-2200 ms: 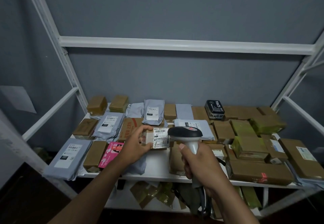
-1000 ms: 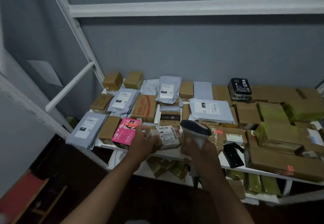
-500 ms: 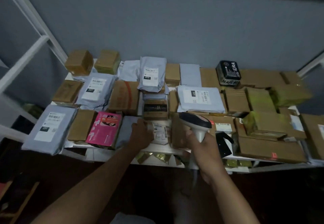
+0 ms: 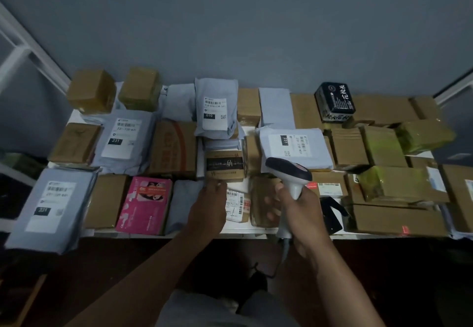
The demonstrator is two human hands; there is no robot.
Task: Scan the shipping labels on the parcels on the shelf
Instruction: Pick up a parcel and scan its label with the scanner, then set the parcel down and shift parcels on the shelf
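White shelf [image 4: 245,233] | left hand [image 4: 207,209] flat on labelled carton [image 4: 238,205] | right hand [image 4: 298,214] fingers clamp plastic scanner [image 4: 290,175]

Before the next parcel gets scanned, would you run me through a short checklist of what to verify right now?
1. Scanner gripped in right hand: ok.
2. Small labelled parcel set down on the shelf: ok.
3. Left hand clear of that parcel: not ok, it rests on it.
4. Next label facing up, the grey mailer just behind: ok.
5. Scanner aimed at a barcode: cannot tell.
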